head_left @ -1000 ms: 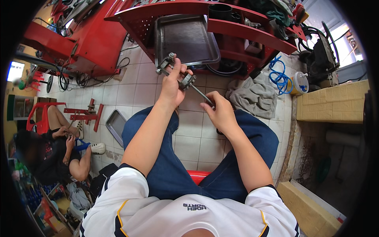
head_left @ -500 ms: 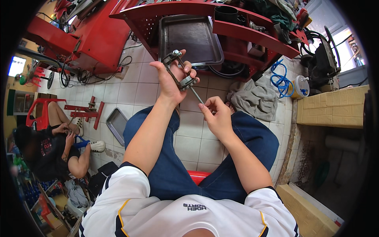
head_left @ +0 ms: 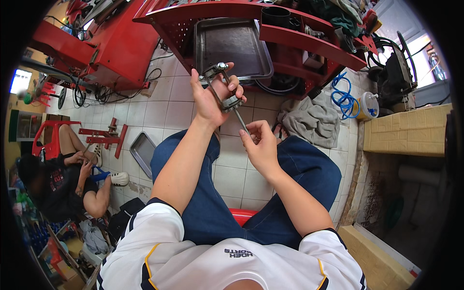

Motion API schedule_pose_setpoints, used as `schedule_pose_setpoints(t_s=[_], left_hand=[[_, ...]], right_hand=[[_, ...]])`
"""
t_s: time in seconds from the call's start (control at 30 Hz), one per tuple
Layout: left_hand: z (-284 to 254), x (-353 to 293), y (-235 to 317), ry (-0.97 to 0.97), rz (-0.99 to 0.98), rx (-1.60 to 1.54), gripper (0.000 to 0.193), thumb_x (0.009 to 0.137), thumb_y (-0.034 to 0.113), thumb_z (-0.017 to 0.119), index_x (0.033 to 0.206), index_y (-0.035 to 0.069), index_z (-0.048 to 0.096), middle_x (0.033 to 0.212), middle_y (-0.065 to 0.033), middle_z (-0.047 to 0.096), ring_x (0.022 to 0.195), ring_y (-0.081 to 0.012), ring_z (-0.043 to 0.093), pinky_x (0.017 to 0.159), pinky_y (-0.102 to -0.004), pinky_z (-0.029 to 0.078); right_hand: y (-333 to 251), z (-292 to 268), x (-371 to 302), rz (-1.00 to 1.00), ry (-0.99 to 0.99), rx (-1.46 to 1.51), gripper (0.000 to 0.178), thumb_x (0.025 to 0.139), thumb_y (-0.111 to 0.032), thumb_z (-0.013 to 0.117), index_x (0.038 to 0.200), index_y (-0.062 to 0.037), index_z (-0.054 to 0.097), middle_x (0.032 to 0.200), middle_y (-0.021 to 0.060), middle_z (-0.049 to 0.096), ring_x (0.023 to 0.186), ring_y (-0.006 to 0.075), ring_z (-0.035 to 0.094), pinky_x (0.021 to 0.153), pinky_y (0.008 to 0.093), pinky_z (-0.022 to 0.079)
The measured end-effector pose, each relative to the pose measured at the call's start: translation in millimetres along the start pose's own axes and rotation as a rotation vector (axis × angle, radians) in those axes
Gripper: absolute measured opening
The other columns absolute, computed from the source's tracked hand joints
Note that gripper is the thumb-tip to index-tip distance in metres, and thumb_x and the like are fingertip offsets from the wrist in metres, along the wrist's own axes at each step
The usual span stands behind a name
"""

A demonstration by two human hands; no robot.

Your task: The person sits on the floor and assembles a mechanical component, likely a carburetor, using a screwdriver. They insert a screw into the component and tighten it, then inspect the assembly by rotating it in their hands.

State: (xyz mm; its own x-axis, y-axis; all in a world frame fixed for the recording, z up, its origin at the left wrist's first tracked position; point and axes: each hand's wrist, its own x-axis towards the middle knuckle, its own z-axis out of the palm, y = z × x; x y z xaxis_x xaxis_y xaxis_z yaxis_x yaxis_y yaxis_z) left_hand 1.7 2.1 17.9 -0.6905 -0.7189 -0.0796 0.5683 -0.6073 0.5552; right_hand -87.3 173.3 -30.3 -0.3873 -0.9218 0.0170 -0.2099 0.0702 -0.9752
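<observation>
My left hand (head_left: 211, 96) is raised in front of me and grips a grey metal puller tool (head_left: 223, 87) with jaws and a long threaded rod. My right hand (head_left: 261, 145) sits just below it and pinches the lower end of the rod (head_left: 240, 120) between thumb and fingers. Both hands hover above my knees in blue jeans. Behind the tool a dark metal tray (head_left: 232, 44) rests on a red cart shelf (head_left: 295, 36).
A grey rag (head_left: 311, 121) lies on the tiled floor by a blue coiled hose (head_left: 344, 99) and a white jug (head_left: 368, 105). A small steel tray (head_left: 142, 151) lies at left. Another person (head_left: 63, 181) sits low on the left. A yellow tiled ledge (head_left: 406, 135) is at right.
Both hands have lifted the puller tool higher, toward the tray on the cart. The left hand's fingers have shifted on the jaws; the right hand followed the rod upward.
</observation>
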Motion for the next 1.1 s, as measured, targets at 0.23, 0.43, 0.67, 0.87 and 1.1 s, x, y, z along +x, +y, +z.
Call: schedule_pose_setpoints(t_s=[0.23,0.43,0.67,0.87,1.1], left_hand=[[2.2,-2.1,0.7,0.012,0.046,0.012,0.103,0.084,0.095,0.022,0.134,0.010,0.054,0.077,-0.0016,0.042,0.070,-0.0183,0.051,0.071,-0.0421,0.049],[2.3,-3.1,0.4,-0.029,0.019,-0.011,0.102,0.084,0.094,0.023,0.134,0.011,0.054,0.073,0.0000,0.042,0.065,-0.0170,0.050,0.068,-0.0425,0.051],[-6.5,-1.0,2.4,-0.100,-0.028,-0.118,0.101,0.086,0.093,0.022,0.135,0.011,0.054,0.072,0.0002,0.043,0.063,-0.0172,0.051,0.067,-0.0438,0.053],[-2.4,-1.4,-7.3,0.101,0.134,0.074,0.104,0.085,0.093,0.017,0.133,0.009,0.055,0.071,-0.0012,0.045,0.065,-0.0189,0.055,0.067,-0.0427,0.053],[3.9,-4.5,-9.1,0.005,0.142,0.155,0.109,0.084,0.094,0.017,0.135,0.005,0.052,0.071,-0.0043,0.048,0.063,-0.0209,0.057,0.068,-0.0421,0.055]], right_hand=[[-19.4,-8.1,4.7,0.239,-0.126,0.368,0.024,0.108,-0.024,0.054,0.113,-0.0008,0.059,0.085,0.0051,0.069,0.060,0.0076,0.057,0.055,0.0210,0.044],[-10.1,-14.2,4.4,0.372,-0.383,0.719,0.032,0.112,-0.028,0.042,0.113,-0.0016,0.059,0.078,0.0068,0.066,0.047,0.0074,0.046,0.044,0.0220,0.037],[-31.1,-10.8,2.4,0.487,-0.308,0.827,0.026,0.107,-0.026,0.055,0.112,-0.0009,0.058,0.076,0.0077,0.065,0.045,0.0074,0.047,0.041,0.0219,0.035],[-6.9,-2.5,2.1,0.113,0.089,0.040,0.023,0.097,-0.020,0.072,0.096,0.0024,0.067,0.081,0.0065,0.071,0.071,0.0118,0.063,0.065,0.0272,0.050],[-7.8,-7.2,7.2,0.033,0.003,0.108,0.025,0.092,-0.016,0.077,0.109,0.0003,0.067,0.086,0.0085,0.071,0.080,0.0177,0.066,0.073,0.0327,0.053]])
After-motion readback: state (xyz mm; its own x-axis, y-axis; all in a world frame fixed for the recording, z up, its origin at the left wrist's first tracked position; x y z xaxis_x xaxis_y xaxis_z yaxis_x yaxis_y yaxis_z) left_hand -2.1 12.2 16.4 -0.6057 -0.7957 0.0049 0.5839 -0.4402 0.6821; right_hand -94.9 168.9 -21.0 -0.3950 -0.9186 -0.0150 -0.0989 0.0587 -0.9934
